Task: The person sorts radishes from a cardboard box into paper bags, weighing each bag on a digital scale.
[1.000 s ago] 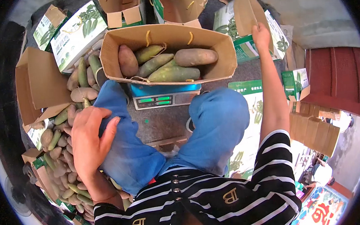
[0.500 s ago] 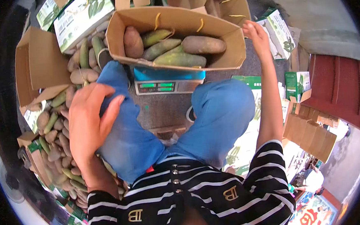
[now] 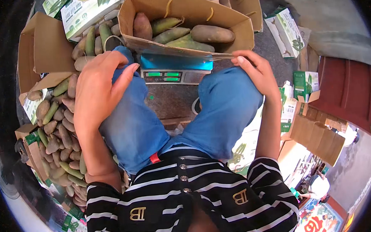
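Observation:
An open cardboard box (image 3: 239,27) with several green and brown radishes, one a brown radish (image 3: 212,33), stands on a scale (image 3: 172,77) with lit green displays. My right hand (image 3: 255,71) pinches the near edge of the box at its right corner, above my right knee. Over my left knee hovers my left hand (image 3: 101,89), its thumb apart from the curved fingers and nothing in it. A pile of radishes (image 3: 62,145) lies to the left of that hand.
An empty-looking cardboard box (image 3: 51,47) stands at the upper left, beside a white printed box (image 3: 90,13). At the right are another printed box (image 3: 286,33) and a green box (image 3: 306,85). A person (image 3: 318,186) is at the far lower right.
My right hand has come down from the box's right end to its near edge. That near side now leans outward. My left hand has shifted up slightly and remains empty.

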A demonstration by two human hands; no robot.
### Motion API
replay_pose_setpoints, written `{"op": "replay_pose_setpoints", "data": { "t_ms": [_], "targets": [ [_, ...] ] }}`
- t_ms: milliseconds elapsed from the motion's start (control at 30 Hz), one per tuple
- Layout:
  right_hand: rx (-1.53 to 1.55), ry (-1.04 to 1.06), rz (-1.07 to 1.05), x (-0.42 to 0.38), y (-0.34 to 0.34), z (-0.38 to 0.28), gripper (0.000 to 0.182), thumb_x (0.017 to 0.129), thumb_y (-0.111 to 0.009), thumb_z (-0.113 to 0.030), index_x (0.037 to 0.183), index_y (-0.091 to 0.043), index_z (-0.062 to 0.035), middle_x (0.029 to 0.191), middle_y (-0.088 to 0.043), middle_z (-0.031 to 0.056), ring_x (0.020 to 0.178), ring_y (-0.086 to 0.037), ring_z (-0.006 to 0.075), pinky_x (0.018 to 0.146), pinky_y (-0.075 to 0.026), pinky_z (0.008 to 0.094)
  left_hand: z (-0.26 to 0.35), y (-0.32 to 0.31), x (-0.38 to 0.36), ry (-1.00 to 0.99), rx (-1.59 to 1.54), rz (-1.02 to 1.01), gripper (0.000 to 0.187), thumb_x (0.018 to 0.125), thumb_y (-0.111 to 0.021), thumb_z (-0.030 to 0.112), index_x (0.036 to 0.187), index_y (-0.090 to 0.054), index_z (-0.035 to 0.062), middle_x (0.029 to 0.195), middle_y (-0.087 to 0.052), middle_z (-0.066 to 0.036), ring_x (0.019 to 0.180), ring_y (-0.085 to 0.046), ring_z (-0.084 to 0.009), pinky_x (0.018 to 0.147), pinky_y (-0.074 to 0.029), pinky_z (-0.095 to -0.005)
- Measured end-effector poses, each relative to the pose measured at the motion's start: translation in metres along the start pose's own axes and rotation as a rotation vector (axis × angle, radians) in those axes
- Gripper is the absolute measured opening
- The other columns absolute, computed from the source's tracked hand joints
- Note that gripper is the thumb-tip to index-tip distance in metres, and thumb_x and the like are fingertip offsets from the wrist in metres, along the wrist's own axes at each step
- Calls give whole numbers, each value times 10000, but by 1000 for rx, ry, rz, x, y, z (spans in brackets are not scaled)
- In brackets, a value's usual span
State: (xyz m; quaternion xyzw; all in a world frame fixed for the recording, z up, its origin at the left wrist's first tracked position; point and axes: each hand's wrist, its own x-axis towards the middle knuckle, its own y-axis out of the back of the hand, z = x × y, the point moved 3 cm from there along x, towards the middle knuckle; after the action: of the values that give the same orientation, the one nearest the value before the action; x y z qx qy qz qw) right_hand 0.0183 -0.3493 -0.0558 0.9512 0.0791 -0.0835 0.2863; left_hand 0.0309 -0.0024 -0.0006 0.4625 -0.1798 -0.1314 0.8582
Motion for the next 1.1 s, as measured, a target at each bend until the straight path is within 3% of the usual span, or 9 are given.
{"op": "replay_pose_setpoints", "data": {
  "t_ms": [100,467,633,700,767,867,933,1033,1100],
  "targets": [
    [36,-6,25,2,-2,-3,307,938,-558,-250,1093,-625,6,926,-681,104,884,-633,144,804,-481,271,1,3,-2,65,1,-49,157,841,-639,137,872,-584,-6,846,-600,-152,816,-580,-336,737,-456,-371],
    [119,9,300,-2,-4,6,258,941,-551,-219,1074,-632,-13,946,-672,104,903,-632,148,816,-479,267,-3,7,-7,90,-26,-13,165,841,-638,143,868,-582,-9,827,-602,-146,787,-585,-321,722,-454,-366],
    [-415,173,707,-34,40,36,240,899,-590,-171,1086,-631,-26,1119,-612,129,1083,-570,248,943,-430,349,-4,9,-9,100,-35,-39,150,853,-623,107,902,-581,-28,844,-598,-153,808,-591,-300,758,-457,-337],
    [-542,50,886,-59,76,88,280,893,-598,-190,1122,-619,-30,1214,-563,173,1157,-515,315,1003,-382,392,-5,11,-10,77,-31,-30,150,859,-620,109,904,-581,-29,846,-598,-154,806,-589,-301,757,-457,-337],
    [-693,-173,985,-88,104,155,430,865,-630,-344,1135,-607,-10,1291,-491,227,1198,-475,362,1002,-379,427,-3,11,-9,65,-37,-18,151,851,-629,115,888,-583,-24,836,-597,-153,793,-584,-309,738,-456,-347],
    [-849,-521,848,-122,113,241,571,826,-646,-446,1162,-588,12,1274,-514,249,1187,-495,377,990,-392,425,0,8,-7,74,-56,-6,155,835,-649,125,858,-588,-15,817,-596,-151,768,-576,-323,705,-453,-364],
    [-480,-679,570,-124,104,275,718,790,-604,-575,1201,-575,13,1240,-548,267,1167,-527,380,980,-406,422,0,7,-6,86,-61,-18,154,842,-644,122,869,-588,-18,821,-595,-154,769,-577,-323,711,-454,-361],
    [-576,-925,601,-129,72,287,794,766,-550,-644,1222,-572,5,1200,-576,275,1148,-551,374,977,-412,411,3,6,-4,93,-57,-31,149,854,-631,114,884,-578,-22,824,-590,-156,768,-573,-320,719,-453,-353],
    [-552,-910,543,-129,71,286,801,752,-542,-647,1223,-576,0,1187,-585,273,1144,-556,370,970,-418,411,5,4,-2,94,-77,-37,134,860,-619,100,883,-569,-22,808,-574,-147,750,-560,-307,715,-448,-342]
  ]
}}
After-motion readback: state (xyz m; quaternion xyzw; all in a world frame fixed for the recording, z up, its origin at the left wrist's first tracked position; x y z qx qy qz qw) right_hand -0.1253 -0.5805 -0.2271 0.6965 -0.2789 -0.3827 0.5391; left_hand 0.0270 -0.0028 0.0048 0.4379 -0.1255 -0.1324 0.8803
